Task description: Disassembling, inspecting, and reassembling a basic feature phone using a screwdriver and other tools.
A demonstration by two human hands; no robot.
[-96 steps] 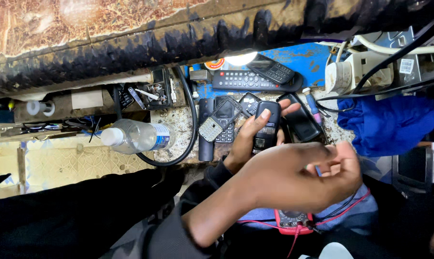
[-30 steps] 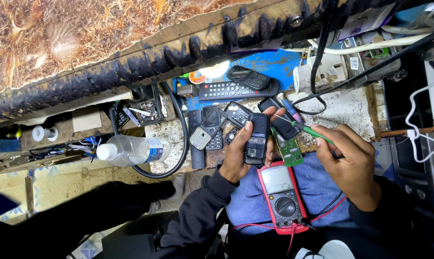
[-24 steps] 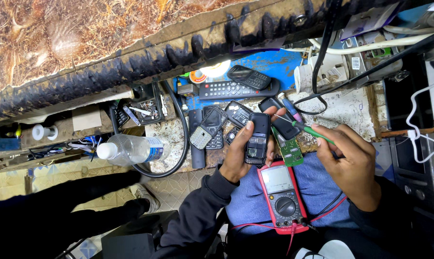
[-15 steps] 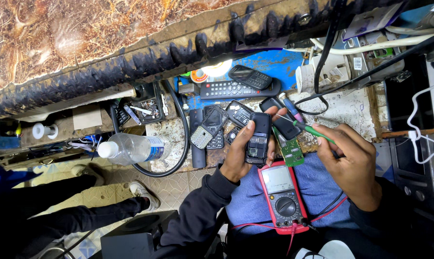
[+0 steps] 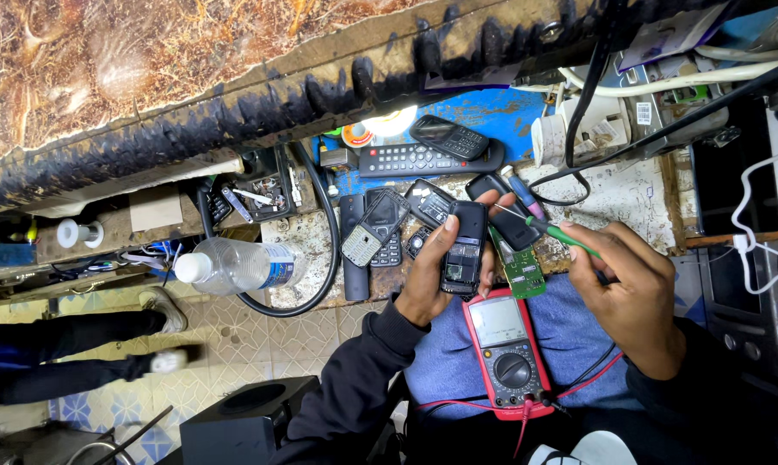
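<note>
Left hand [image 5: 428,284] clamped around a black opened mobile phone body [image 5: 464,248], thumb on its left edge, fingers wrapped behind; right hand [image 5: 634,297] closed in a pen grip on a thin green-handled screwdriver [image 5: 551,229], so the two hands are apart, each with its own thing; the phone body stands with its long axis running up-down in the head view, top end pointing away from the person toward the bench, bottom end in the palm; the screwdriver's long axis slants from the right hand up-left, tip pointing toward the top right corner of the phone, near it, contact too small to tell; so the phone lies left of the right hand and the tool tip is the nearest part to it; a small green circuit board [image 5: 522,271] lies just right of the phone, between the hands, long axis also up-down; below it a red-cased digital multimeter [image 5: 505,353] rests on the lap on blue cloth [image 5: 578,336], red and black leads trailing from its lower end; further out, several dark keypad phones [image 5: 376,228] and a long black remote control [image 5: 415,158] on the worn workbench [image 5: 630,194]; a clear plastic water bottle [image 5: 238,265] lies on its side at the left, cap pointing left; another person's dark-trousered legs [image 5: 71,353] on the tiled floor at far left.
</note>
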